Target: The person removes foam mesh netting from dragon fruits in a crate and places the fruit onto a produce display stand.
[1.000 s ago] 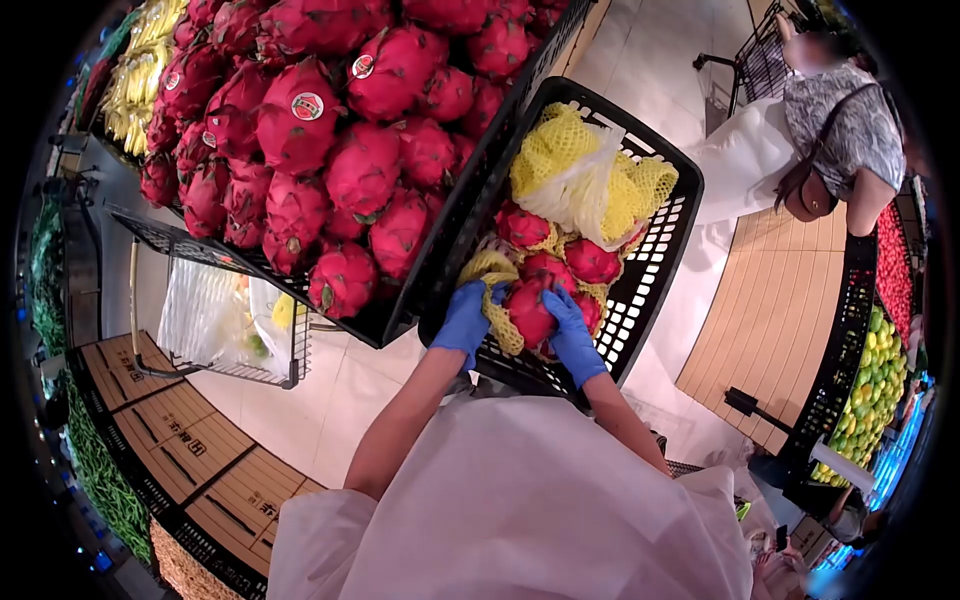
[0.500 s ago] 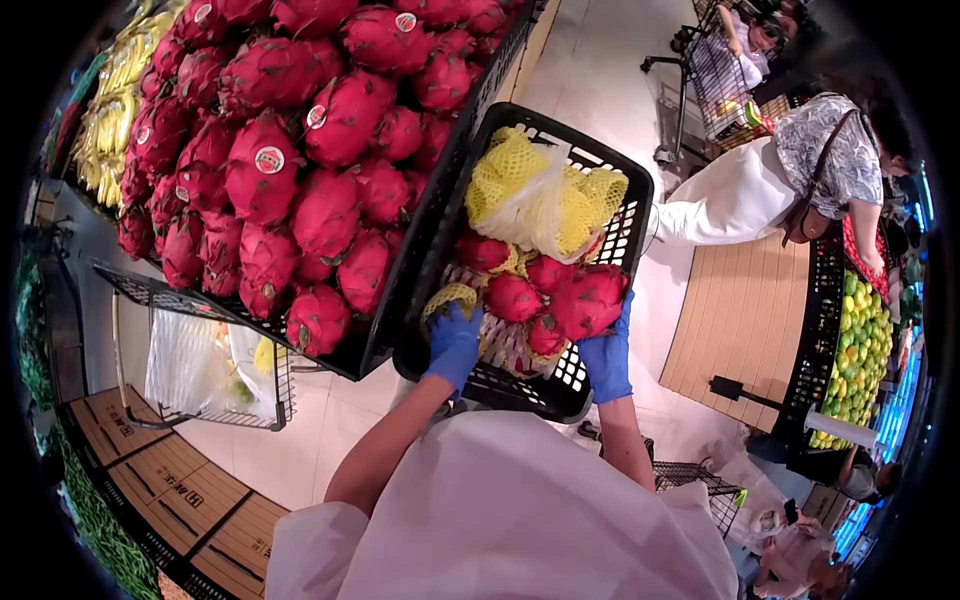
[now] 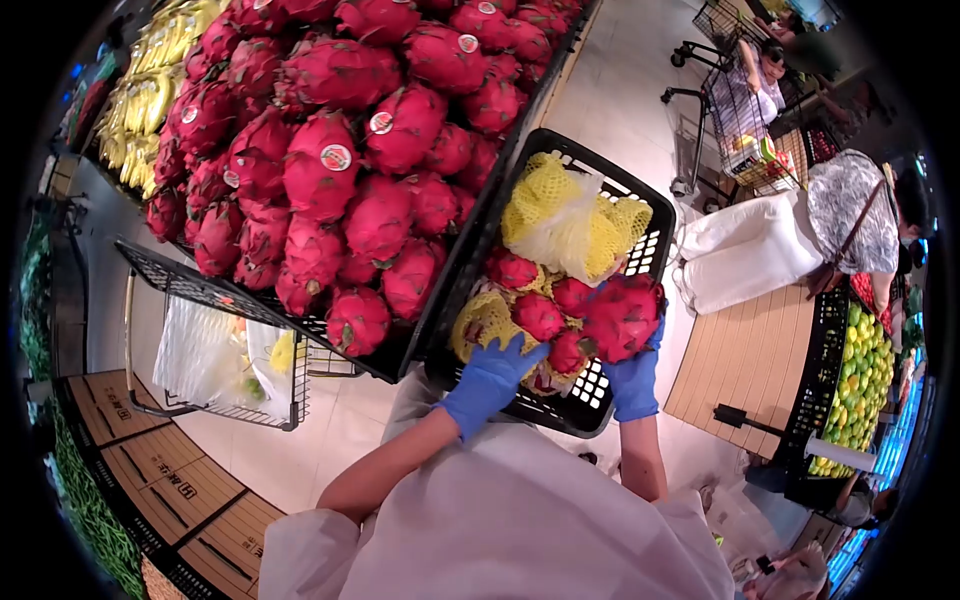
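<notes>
At the near left edge of the black plastic crate (image 3: 655, 262), your blue-gloved left hand (image 3: 487, 380) lies spread, grasping nothing, against the yellow foam netting (image 3: 478, 318). At the crate's near right edge, your blue-gloved right hand (image 3: 634, 378) cups a pink dragon fruit (image 3: 622, 316) raised just above the others inside.

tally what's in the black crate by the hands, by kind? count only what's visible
Dragon fruit in the black crate, loose: 4, first at.
Dragon fruit held in the right hand: 1.
Yellow foam net clumps: 2, one at the back, one under the left hand.
Total: 7. More fruit may be hidden under the nets.
</notes>
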`<action>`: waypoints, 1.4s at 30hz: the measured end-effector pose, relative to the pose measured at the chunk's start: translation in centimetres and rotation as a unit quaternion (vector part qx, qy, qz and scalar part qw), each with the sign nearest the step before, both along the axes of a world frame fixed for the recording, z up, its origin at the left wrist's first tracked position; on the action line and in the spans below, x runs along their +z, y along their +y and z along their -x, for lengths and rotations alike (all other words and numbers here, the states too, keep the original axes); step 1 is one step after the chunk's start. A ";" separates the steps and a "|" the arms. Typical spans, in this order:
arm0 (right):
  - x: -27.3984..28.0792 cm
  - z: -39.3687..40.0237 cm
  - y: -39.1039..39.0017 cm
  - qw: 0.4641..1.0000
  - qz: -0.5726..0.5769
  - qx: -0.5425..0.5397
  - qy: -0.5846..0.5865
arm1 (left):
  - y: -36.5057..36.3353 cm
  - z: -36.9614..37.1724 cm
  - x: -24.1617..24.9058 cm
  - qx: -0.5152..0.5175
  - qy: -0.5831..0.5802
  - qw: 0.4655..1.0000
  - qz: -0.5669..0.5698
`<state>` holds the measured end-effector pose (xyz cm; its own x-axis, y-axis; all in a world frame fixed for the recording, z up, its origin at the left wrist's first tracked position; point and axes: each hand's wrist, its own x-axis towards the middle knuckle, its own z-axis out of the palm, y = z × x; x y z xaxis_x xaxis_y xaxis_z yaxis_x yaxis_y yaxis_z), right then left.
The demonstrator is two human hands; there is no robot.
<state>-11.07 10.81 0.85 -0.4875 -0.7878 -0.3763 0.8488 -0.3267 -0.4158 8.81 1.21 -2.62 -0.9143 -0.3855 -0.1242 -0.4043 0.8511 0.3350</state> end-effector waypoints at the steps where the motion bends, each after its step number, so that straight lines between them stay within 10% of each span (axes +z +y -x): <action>1: 0.2 0.1 -0.3 1.000 0.000 -0.005 0.029 | 0.1 -0.4 0.8 -0.002 0.097 0.993 -0.066; 6: 8.2 -1.8 -5.0 0.999 0.043 0.013 0.000 | -2.2 -2.5 7.5 -0.001 0.326 0.930 -0.168; 11: 13.9 -5.6 -12.8 0.976 0.089 0.112 0.165 | -9.1 -8.2 14.3 -0.048 0.276 0.960 -0.013; 15: 18.4 -9.8 -21.5 0.956 0.120 0.122 0.241 | -14.6 -13.5 17.2 0.021 0.445 0.857 -0.258; 18: 21.4 -12.7 -28.8 0.939 0.072 0.090 0.324 | -18.9 -18.6 19.7 0.097 0.297 0.782 -0.540; 28: 34.2 -22.9 -53.3 0.734 -0.045 0.096 0.671 | -27.8 -25.3 18.9 0.115 0.451 0.674 -0.574; 30: 32.8 -21.0 -60.2 0.676 -0.080 0.046 0.732 | -29.2 -26.1 19.6 0.200 0.453 0.596 -0.632; 36: 28.3 -18.1 -74.5 0.458 -0.153 0.008 0.876 | -34.0 -27.5 20.1 0.214 0.471 0.603 -0.607; 42: 24.8 -15.6 -82.4 0.453 -0.204 -0.028 0.868 | -37.5 -28.2 18.9 0.196 0.483 0.605 -0.601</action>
